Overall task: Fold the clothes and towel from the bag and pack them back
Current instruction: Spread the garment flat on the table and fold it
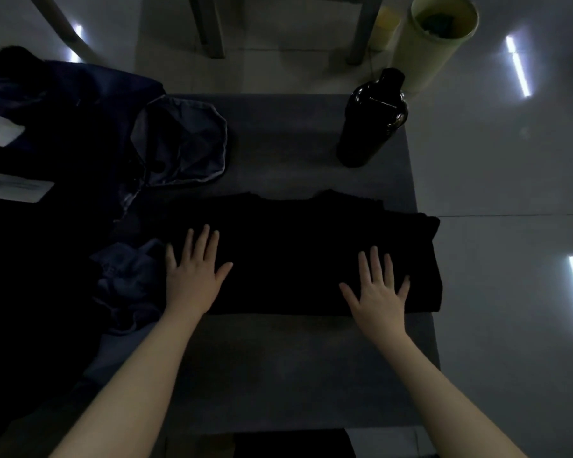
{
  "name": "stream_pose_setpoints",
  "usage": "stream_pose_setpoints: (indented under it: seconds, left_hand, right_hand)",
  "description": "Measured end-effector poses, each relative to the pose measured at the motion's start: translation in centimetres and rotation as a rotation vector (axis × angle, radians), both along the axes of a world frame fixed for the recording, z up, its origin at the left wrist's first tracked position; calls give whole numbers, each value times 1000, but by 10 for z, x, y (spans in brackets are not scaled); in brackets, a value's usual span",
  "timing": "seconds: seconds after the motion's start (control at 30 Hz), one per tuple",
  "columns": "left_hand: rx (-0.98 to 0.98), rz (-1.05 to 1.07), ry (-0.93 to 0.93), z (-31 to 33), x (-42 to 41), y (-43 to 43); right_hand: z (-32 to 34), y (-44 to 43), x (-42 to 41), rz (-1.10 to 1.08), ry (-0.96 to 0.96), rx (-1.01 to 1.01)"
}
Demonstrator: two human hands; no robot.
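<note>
Black garment (288,252): lay folded into a wide band across the middle of the grey table (278,365), its right end at the table's right edge.
Left hand (192,276): rested flat on the garment's left end, fingers straight and spread, gripping nothing.
Right hand (379,292): lay flat on the right end, fingers likewise spread, holding nothing.
Bag (182,143): sat open at the far left of the table, just beyond the garment, mouth gaping.
Risk at the edge: the right end could probably slide off the table if the next fold dragged the cloth that way.
Risk of mixing: a crumpled grey-blue cloth (126,282) lay just beside the left hand; a sweep to the left could catch it in the fold.
Risk from the bottle (371,127): the dark bottle stood upright beyond the garment's right half; a reach or a lifted fold could tip it.
Risk from the light: black on dark made the garment's edges hard to tell, so layers might be folded out of line.
Dark clothes pile (47,127): heaped at far left, apparently not yet folded.
</note>
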State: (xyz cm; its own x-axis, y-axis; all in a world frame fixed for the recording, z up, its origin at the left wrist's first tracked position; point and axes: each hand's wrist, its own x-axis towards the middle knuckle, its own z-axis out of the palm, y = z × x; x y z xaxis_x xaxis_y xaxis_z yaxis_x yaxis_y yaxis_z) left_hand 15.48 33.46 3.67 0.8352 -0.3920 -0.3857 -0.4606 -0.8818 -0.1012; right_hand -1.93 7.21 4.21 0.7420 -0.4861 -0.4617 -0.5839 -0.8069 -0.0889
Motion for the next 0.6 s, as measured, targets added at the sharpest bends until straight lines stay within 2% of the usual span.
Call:
stream_pose_setpoints:
  seconds: [0.07,0.17,0.2,0.33,0.37,0.43,0.5,0.6]
  left_hand:
    - [11,51,-38,14,-4,-3]
    - [-260,220,-203,39,-33,-4]
    - [-339,309,-195,47,-46,-4]
    - [-448,869,296,57,-73,-1]
    - [-503,1077,402,53,-70,-1]
    - [-748,1550,561,49,-63,-5]
    - [-987,1812,605,50,-56,-12]
    - [-1200,1966,511,52,-44,-18]
  right_hand:
    - [4,2,1,3,18,3]
    - [12,5,3,0,46,18]
    - [14,5,4,-3,48,25]
    - [22,7,9,-18,63,64]
    - [23,7,11,-17,71,70]
    - [25,7,11,-11,81,79]
    - [25,6,10,-1,84,85]
    - [26,8,4,27,99,92]
